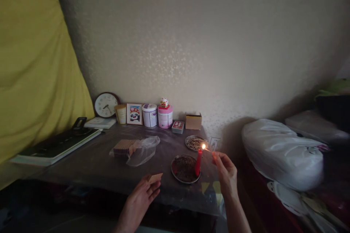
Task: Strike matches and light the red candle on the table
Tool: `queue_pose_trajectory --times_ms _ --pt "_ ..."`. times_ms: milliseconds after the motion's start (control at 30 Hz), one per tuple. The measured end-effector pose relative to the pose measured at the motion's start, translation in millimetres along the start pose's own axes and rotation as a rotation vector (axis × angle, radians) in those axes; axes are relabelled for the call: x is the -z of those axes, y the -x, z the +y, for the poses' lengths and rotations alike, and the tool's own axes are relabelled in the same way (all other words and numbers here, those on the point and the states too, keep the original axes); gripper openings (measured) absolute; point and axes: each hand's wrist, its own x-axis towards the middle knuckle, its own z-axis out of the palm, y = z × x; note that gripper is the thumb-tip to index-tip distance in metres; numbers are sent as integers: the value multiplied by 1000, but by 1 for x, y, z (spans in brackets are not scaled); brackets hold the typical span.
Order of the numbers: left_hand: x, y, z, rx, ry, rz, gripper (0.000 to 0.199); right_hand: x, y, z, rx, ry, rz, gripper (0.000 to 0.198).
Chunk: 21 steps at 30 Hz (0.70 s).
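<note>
My right hand [226, 171] pinches a thin burning match [208, 149] between thumb and fingertips. Its small bright flame [203, 146] is right at the top of a red candle [198, 163]; whether the wick itself burns I cannot tell. The candle stands nearly upright at the right side of a round metal plate [177, 177] with a dark, stained bottom. Lower and to the left, my left hand [142, 197] holds a small tan matchbox [155, 178] between thumb and fingers, above the table's front edge.
Behind the candle lies a second metal plate [188, 145] holding thin sticks. A stack of small boxes in clear plastic [147, 149] sits mid-table. Along the wall stand a clock [106, 105], tins [150, 116], and a cardboard box [193, 121]. White bags [281, 153] are at right.
</note>
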Motion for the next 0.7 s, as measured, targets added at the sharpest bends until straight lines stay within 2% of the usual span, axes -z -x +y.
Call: queue_pose_trajectory --times_ms 700 --pt "-5 2 -3 -53 -32 -61 20 -3 2 -1 -60 -6 -5 33"
